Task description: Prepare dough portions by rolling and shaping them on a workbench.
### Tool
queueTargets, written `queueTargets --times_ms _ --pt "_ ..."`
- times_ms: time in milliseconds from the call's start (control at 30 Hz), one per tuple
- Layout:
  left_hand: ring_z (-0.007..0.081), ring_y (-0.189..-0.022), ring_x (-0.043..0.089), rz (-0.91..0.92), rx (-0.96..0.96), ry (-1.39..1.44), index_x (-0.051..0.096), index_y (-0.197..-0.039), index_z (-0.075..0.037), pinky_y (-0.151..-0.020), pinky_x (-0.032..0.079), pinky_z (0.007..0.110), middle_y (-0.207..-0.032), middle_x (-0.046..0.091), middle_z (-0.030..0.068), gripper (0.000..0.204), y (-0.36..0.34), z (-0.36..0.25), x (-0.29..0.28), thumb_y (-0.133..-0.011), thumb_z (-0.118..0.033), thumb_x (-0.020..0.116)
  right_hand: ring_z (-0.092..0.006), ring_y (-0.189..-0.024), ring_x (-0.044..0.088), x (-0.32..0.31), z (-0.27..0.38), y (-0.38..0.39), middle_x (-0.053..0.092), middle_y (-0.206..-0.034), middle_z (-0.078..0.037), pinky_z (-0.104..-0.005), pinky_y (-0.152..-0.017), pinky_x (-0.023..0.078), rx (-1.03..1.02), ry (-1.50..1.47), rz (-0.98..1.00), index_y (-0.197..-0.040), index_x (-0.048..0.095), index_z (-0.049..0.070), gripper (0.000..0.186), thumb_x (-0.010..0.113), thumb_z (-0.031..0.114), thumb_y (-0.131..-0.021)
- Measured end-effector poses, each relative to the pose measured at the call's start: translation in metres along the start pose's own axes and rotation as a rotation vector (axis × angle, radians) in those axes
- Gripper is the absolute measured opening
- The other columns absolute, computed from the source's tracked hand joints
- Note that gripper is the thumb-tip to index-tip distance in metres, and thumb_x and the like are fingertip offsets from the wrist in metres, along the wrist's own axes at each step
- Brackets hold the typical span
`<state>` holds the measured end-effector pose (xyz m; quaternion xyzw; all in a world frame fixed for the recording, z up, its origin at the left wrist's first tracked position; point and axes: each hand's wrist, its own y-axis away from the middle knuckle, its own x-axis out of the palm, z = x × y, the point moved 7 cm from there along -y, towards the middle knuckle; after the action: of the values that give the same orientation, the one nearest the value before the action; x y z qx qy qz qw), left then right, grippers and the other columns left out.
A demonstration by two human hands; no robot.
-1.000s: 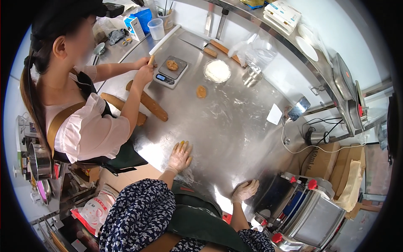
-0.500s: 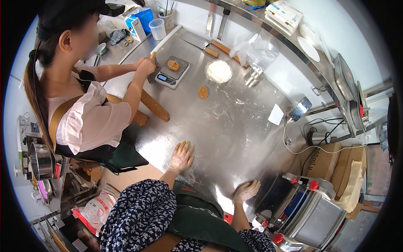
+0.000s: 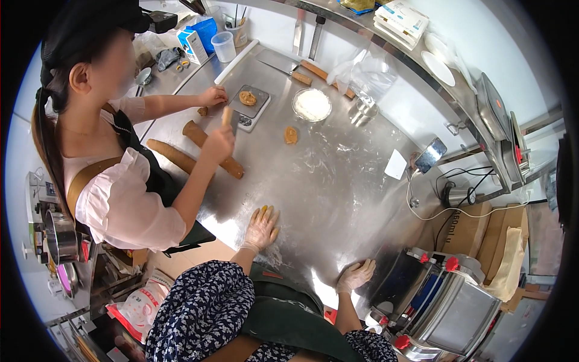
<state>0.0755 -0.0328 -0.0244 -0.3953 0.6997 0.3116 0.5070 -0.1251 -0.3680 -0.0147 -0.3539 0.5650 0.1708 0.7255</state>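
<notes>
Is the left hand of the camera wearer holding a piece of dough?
No, the left hand lies spread on the metal table, and the dough pieces lie apart from it.

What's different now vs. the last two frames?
The co-worker's hands, together at the wooden-handled tool before, have parted: the near hand has drawn it back toward the camera wearer; the far hand is apart from it, beside the digital scale.
Unchanged: dough lump on the scale; wearer's gloved left hand and right hand resting on the steel table.
</notes>
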Motion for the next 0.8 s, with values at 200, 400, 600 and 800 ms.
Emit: queueTargets --times_ms 200,400,600,800 --pt "0.0351 -0.143 0.033 -0.014 0.005 0.003 0.039 -0.149 -0.010 -0.121 0.019 0.050 -0.152 0.038 0.0187 0.062 0.0007 0.0041 0.0056 -0.094 -0.036 0.053 -0.0375 -0.134 0.045 -0.0034 0.0023 -0.0001 0.050 -0.142 -0.020 -0.0499 -0.113 0.034 -0.006 -0.001 -0.032 -0.131 0.051 0.002 0.043 0.059 0.007 -0.089" --pt "0.0361 -0.143 0.033 -0.010 0.004 0.035 0.039 -0.149 -0.010 -0.121 0.019 0.050 -0.153 0.037 0.0189 0.062 0.0013 0.0054 0.0070 -0.095 -0.036 0.052 -0.0376 -0.135 0.044 -0.0022 0.0020 -0.0014 0.049 -0.144 -0.020 -0.0506 -0.113 0.033 0.009 -0.003 -0.001 -0.132 0.050 0.002 0.043 0.059 0.009 -0.090" --pt "0.0359 -0.144 0.031 0.026 -0.006 -0.009 0.039 -0.149 -0.009 -0.121 0.018 0.050 -0.153 0.037 0.0186 0.061 0.0006 0.0006 0.0045 -0.096 -0.036 0.051 -0.0378 -0.134 0.045 -0.0025 0.0012 -0.0008 0.049 -0.144 -0.020 -0.0505 -0.114 0.033 0.013 -0.002 -0.014 -0.130 0.052 0.001 0.041 0.058 0.009 -0.090" --pt "0.0356 -0.144 0.031 0.029 -0.013 0.006 0.040 -0.148 -0.009 -0.121 0.018 0.049 -0.153 0.037 0.0182 0.061 -0.0014 0.0004 0.0020 -0.096 -0.037 0.051 -0.0372 -0.135 0.044 -0.0021 0.0012 -0.0031 0.048 -0.145 -0.019 -0.0497 -0.114 0.033 0.030 0.015 0.013 -0.132 0.051 0.002 0.043 0.058 0.009 -0.090"
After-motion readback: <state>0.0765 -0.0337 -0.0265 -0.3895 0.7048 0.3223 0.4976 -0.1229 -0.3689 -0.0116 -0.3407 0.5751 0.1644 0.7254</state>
